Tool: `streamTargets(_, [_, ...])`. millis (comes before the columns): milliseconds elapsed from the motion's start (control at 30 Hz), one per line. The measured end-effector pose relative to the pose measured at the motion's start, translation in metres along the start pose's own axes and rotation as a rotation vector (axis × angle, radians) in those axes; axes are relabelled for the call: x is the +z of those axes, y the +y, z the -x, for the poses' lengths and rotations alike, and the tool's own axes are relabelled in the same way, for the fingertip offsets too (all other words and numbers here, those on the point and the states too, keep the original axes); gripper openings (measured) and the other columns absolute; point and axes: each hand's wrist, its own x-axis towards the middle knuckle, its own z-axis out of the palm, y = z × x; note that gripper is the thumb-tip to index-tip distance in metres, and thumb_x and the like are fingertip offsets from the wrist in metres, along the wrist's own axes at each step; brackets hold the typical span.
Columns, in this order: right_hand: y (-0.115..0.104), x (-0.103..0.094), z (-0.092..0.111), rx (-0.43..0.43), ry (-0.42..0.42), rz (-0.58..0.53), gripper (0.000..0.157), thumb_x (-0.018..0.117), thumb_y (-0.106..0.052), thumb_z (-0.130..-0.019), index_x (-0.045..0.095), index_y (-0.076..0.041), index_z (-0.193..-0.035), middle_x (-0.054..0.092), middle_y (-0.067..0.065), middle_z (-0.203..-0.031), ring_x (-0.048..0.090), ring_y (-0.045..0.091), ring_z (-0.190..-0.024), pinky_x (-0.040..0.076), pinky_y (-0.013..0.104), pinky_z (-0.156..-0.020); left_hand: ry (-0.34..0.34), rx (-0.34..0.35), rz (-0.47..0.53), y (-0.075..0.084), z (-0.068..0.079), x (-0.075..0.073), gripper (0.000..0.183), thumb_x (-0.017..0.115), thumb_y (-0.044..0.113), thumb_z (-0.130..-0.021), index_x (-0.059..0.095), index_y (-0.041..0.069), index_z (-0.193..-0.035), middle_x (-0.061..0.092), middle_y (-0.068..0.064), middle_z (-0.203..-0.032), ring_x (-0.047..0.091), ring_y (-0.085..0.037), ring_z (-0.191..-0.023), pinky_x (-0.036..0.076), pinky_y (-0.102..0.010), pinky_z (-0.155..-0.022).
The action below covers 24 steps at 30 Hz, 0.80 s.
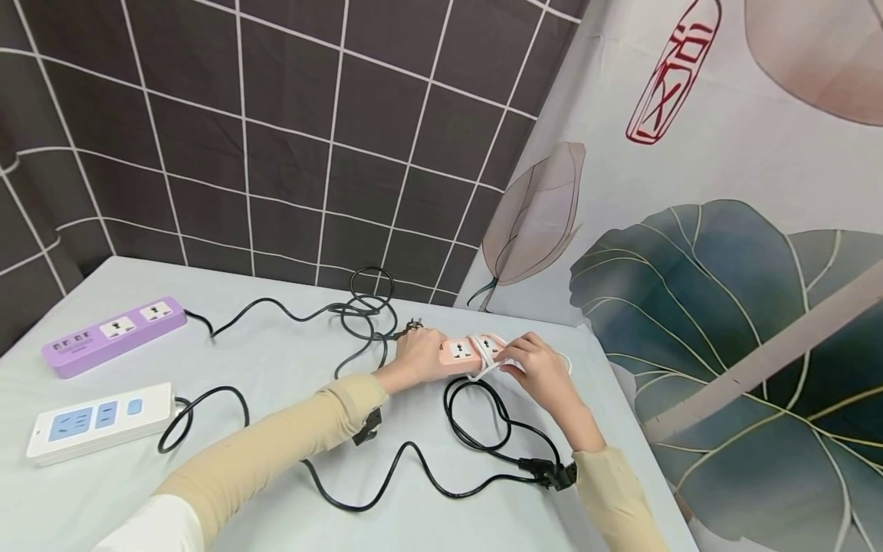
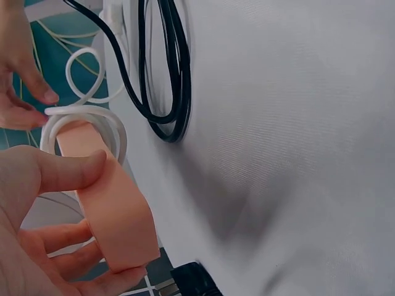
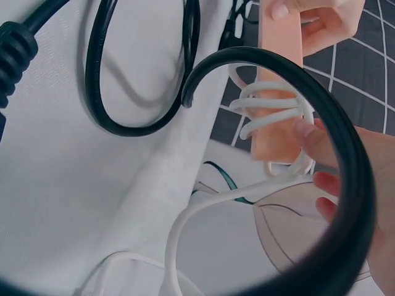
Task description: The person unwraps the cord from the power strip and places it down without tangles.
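Observation:
My left hand (image 1: 416,357) grips a pink power strip (image 1: 461,350) near its left end, thumb on one face and fingers beneath, lifted off the table. A white power cord (image 3: 271,103) is wound in several turns around the other end of the strip. At that end my right hand (image 1: 541,373) pinches the white cord, with its thumb close to the strip in the right wrist view. Loose white cord hangs in a loop (image 2: 86,77) beyond the strip. The cord's plug cannot be made out.
A purple power strip (image 1: 113,337) and a white one with blue sockets (image 1: 103,424) lie at left. Tangled black cord (image 1: 366,307) lies behind my left hand. Coiled black cord (image 1: 476,445) and a black plug (image 1: 552,473) lie in front. A tiled-pattern cloth (image 1: 290,153) hangs behind.

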Motion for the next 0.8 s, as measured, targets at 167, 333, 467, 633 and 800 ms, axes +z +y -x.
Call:
streamTargets(167, [0.0015,0.0018,0.0013,-0.033,0.003,0.004,0.020,0.083,-0.009,-0.070,0.074,-0.016,-0.085,0.071,-0.001,-0.088,0.060,0.016,-0.088,0.056,0.031,-0.073,-0.006,-0.002,0.011,0.0007,0.0010,0.0014,0.048,0.071,0.065,-0.069,0.068,0.018,-0.076,0.056,0.004,-0.064,0.048,-0.013,-0.058,0.035,-0.022,-0.047])
streamTargets(333, [0.0040,0.0051,0.0021,-0.070,0.007,-0.002,0.019,0.083,-0.007,-0.069,0.074,-0.014,-0.083,0.071,-0.001,-0.086,0.060,0.016,-0.087,0.055,0.030,-0.073,-0.012,-0.006,0.006,0.0001,0.0007,0.0025,0.051,0.071,0.066,-0.068,0.069,0.016,-0.079,0.056,0.004,-0.063,0.047,-0.012,-0.056,0.034,-0.021,-0.046])
streamTargets(467, [0.0040,0.0049,0.0022,-0.075,0.002,-0.010,0.018,0.082,-0.006,-0.070,0.074,-0.013,-0.084,0.070,0.000,-0.086,0.060,0.016,-0.086,0.055,0.029,-0.072,-0.007,-0.003,0.001,-0.0014,-0.0007,0.0029,0.050,0.071,0.066,-0.068,0.068,0.016,-0.077,0.055,0.004,-0.063,0.047,-0.012,-0.056,0.034,-0.021,-0.046])
streamTargets(633, [0.0024,0.0016,0.0030,-0.064,-0.017,-0.044,0.018,0.080,-0.005,-0.072,0.073,-0.011,-0.088,0.069,0.001,-0.088,0.064,0.016,-0.083,0.055,0.030,-0.071,0.003,-0.003,0.003,-0.0028,-0.0024,0.0025,0.048,0.072,0.064,-0.069,0.066,0.017,-0.074,0.054,0.005,-0.062,0.046,-0.012,-0.056,0.034,-0.021,-0.047])
streamTargets(800, [0.0012,0.0000,0.0066,-0.066,-0.042,-0.073,0.015,0.078,-0.003,-0.075,0.070,-0.009,-0.085,0.067,0.001,-0.086,0.064,0.016,-0.079,0.055,0.029,-0.067,-0.004,-0.003,0.018,-0.0055,-0.0034,-0.0002,0.046,0.073,0.061,-0.069,0.065,0.016,-0.071,0.053,0.005,-0.059,0.046,-0.012,-0.055,0.033,-0.022,-0.046])
